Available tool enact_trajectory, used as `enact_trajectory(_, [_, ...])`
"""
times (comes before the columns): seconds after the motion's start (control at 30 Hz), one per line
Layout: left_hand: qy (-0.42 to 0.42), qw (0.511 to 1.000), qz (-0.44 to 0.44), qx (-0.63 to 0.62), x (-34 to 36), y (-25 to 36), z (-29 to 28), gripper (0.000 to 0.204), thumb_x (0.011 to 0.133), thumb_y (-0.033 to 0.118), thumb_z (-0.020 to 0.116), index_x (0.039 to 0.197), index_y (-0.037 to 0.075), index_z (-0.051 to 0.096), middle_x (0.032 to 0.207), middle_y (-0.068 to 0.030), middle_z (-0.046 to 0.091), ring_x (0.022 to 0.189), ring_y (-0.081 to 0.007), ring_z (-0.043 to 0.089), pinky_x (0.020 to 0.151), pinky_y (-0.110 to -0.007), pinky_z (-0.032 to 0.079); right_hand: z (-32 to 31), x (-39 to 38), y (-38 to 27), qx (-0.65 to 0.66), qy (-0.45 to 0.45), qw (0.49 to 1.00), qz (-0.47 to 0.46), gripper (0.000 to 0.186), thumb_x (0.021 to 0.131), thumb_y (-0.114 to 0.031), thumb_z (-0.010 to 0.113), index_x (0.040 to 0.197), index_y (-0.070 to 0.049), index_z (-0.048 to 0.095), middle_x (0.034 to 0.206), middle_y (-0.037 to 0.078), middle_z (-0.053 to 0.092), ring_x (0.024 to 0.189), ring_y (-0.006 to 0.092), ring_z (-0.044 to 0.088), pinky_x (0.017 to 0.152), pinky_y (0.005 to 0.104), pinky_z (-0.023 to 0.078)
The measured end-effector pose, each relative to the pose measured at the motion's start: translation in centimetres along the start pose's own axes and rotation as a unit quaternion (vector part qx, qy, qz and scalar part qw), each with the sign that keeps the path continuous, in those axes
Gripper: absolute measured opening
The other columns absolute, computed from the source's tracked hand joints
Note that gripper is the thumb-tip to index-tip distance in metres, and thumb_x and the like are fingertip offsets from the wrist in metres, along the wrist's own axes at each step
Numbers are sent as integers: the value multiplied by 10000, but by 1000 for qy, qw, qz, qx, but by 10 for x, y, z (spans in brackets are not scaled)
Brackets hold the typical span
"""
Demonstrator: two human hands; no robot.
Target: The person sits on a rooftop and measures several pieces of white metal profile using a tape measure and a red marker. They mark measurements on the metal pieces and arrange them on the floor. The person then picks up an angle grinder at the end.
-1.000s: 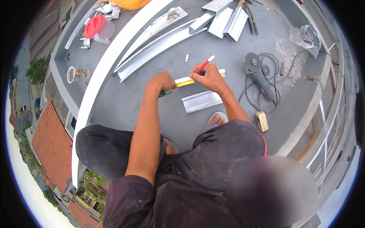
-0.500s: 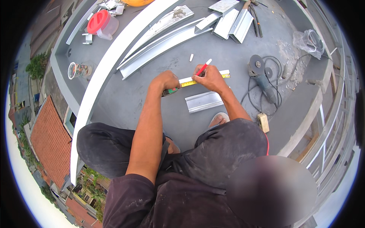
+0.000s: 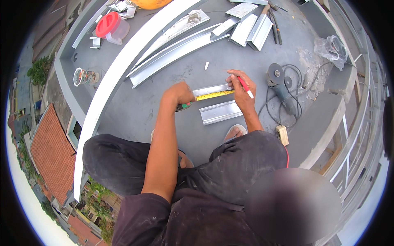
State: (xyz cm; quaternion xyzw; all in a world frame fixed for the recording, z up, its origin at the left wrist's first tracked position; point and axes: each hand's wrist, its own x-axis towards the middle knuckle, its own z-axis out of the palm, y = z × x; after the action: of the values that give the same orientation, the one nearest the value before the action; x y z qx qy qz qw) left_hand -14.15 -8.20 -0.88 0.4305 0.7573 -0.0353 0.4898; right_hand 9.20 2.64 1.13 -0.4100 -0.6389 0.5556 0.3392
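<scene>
My left hand (image 3: 179, 93) is closed around a green and black tape measure (image 3: 184, 107), most of which lies under the fingers. Its yellow blade (image 3: 214, 95) is drawn out to the right, along the near edge of a silver metal profile (image 3: 210, 89). In my right hand (image 3: 243, 91), by the far end of the blade, is a red marker (image 3: 243, 83), its white end pointing down and right. Whether those fingers also touch the blade or profile is hidden. A short silver channel piece (image 3: 221, 112) lies just nearer to me.
A corded angle grinder (image 3: 282, 92) lies to the right, near a plastic bag (image 3: 331, 51). Long metal channels (image 3: 174, 53) and cut pieces (image 3: 246, 30) lie beyond. A small white cylinder (image 3: 206, 65) sits nearby. A long white beam (image 3: 108, 84) curves past on the left.
My right hand has moved right along the blade and turned, so the marker's white end now points down and right instead of up. My left hand stays on the tape measure.
</scene>
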Motion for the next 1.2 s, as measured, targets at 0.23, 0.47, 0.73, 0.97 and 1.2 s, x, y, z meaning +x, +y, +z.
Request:
enact_trajectory(0.23, [106,984,-11,-145,-101,35,-98,333,887,303,803,1084,38,847,911,-130,787,806,-217,711,772,-384,572,-69,-85,14,-342,-11,909,-239,684,810,-183,919,1403,-86,592,1405,153,643,1285,341,619,1065,484,502])
enact_trajectory(0.47, [201,956,-10,-212,-117,17,-106,336,889,283,817,1085,11,837,915,-133,775,778,-173,675,752,-356,558,-56,-88,84,-452,-224,822,-264,424,868,-121,775,1268,-111,635,1186,87,669,1190,294,629,1196,537,419])
enact_trajectory(0.73, [245,952,-8,-183,-160,38,-121,304,911,237,785,1054,-30,816,826,-108,742,681,-151,632,672,-334,525,-5,15,76,-426,-165,819,-348,287,887,-54,713,1164,-116,667,1039,54,663,1092,270,644,1126,506,471])
enact_trajectory(0.97, [314,932,-95,-156,-268,45,-158,226,936,165,767,1001,-51,776,743,-67,694,663,-117,610,645,-306,502,14,129,32,-298,74,931,-197,294,973,-216,775,1221,-88,681,1082,117,706,1080,346,667,929,485,546])
enact_trajectory(1.2, [310,929,-39,-197,-259,13,-134,199,927,136,788,995,-50,765,806,-84,735,764,-145,658,741,-322,530,-2,297,42,-94,184,945,251,639,878,-524,831,1174,26,696,1082,191,777,934,335,789,791,433,640])
